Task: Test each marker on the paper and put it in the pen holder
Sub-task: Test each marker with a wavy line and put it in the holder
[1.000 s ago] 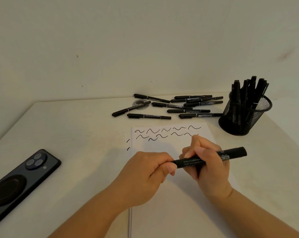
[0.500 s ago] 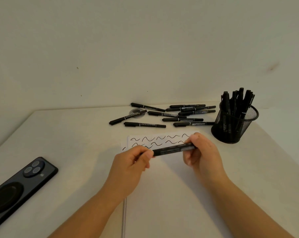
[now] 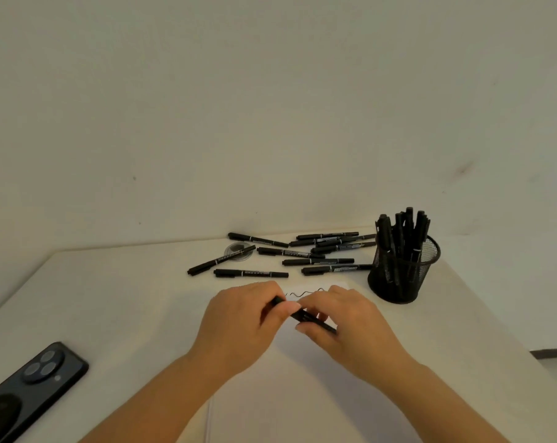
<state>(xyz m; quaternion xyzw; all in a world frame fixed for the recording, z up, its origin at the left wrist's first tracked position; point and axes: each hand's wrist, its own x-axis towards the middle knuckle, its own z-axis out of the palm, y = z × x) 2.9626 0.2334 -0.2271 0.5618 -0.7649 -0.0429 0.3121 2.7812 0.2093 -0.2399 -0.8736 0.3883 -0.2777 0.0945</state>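
Observation:
Both hands hold one black marker (image 3: 306,316) above the white paper (image 3: 302,378). My left hand (image 3: 242,318) pinches its left end, and my right hand (image 3: 350,324) grips the barrel. Black squiggles (image 3: 302,294) show on the paper just behind the hands. Several loose black markers (image 3: 286,254) lie at the back of the table. The black mesh pen holder (image 3: 401,273) stands at the right with several markers upright in it.
A dark phone (image 3: 27,391) lies face down at the table's left front edge. A small round clear disc (image 3: 238,251) sits under one loose marker. The wall runs close behind the markers. The table's right edge drops off past the holder.
The hands have drawn together on the marker, which now lies shorter between them and tilted down to the right. The camera has tipped upward, so everything sits lower in view.

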